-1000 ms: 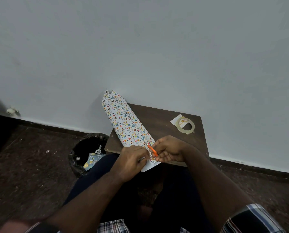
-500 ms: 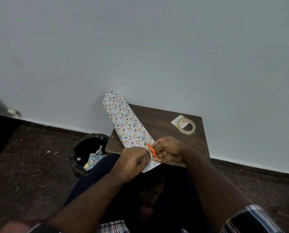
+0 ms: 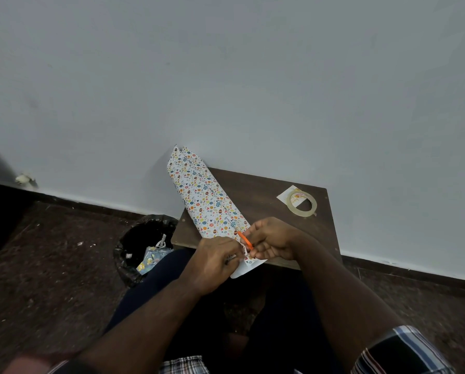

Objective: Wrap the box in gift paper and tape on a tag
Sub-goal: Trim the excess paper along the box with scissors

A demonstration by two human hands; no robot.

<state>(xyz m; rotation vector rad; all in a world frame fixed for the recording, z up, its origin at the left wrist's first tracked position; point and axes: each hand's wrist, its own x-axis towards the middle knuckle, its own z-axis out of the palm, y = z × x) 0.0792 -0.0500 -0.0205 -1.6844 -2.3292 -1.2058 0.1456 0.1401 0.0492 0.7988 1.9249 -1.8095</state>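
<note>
Head view, looking down over your lap: your left hand (image 3: 215, 261) sits curled on the near end of the folded gift paper (image 3: 204, 198), fingers gripping its edge where the white underside curls out. Your right hand (image 3: 269, 241) grips the orange-handled scissors (image 3: 244, 239), fingers wrapped round the handles; the blades point away from you into the paper and are mostly hidden. The paper lies as a long, flat patterned strip, slanting from your hands across the left part of the small dark wooden table (image 3: 263, 195) and leaning its far end against the wall. A clear tape roll (image 3: 302, 204) rests at the table's far right corner, on top of a small white card (image 3: 287, 195). Black-lined bin (image 3: 145, 245) stands on the floor left of the table, patterned scraps inside. No box can be made out.
</note>
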